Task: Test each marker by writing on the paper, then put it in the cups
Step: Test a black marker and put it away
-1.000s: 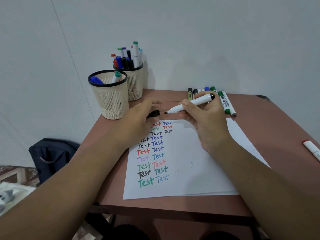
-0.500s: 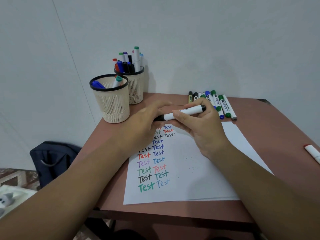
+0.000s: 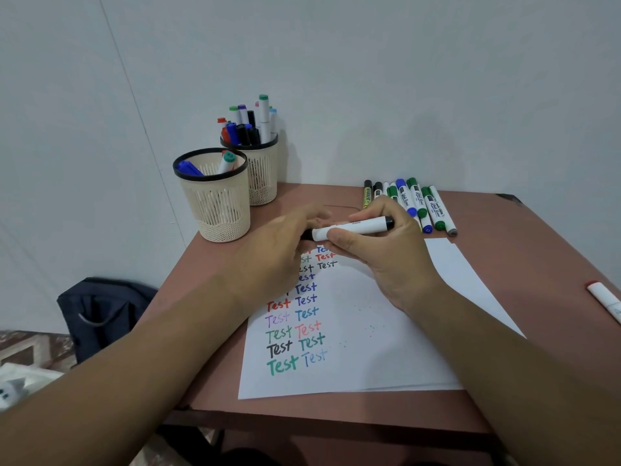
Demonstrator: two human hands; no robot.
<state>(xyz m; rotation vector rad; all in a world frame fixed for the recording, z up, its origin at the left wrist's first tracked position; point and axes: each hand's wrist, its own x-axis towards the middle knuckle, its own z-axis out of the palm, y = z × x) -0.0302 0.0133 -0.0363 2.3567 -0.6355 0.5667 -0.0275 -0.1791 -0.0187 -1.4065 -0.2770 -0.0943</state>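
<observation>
My right hand [image 3: 379, 260] is wrapped round the barrel of a white marker [image 3: 353, 227] with black ends, held level just above the top of the paper [image 3: 386, 331]. My left hand [image 3: 279, 250] pinches the black cap [image 3: 306, 234] at the marker's left end; I can't tell if the cap is fully seated. Judging from that, the step is recapping before dropping it in a cup.

Under both hands, the paper carries two columns of "Test" in many colours. Beyond the left hand, the near cup [image 3: 215, 196] holds two markers; the far cup [image 3: 260, 169] touching behind it is crowded. Just beyond the right hand lies the row of loose markers [image 3: 413, 203] on the table [image 3: 521, 247], more to do. Well off to the right, one red-capped marker [image 3: 605, 299] sits by the table edge.

Risks: a half-seated cap could pop off in the cup and dry out or stain. Reaching left, my forearm could smear fresh ink. Dropping into the crowded far cup could jam or tip; the near cup looks safer.
</observation>
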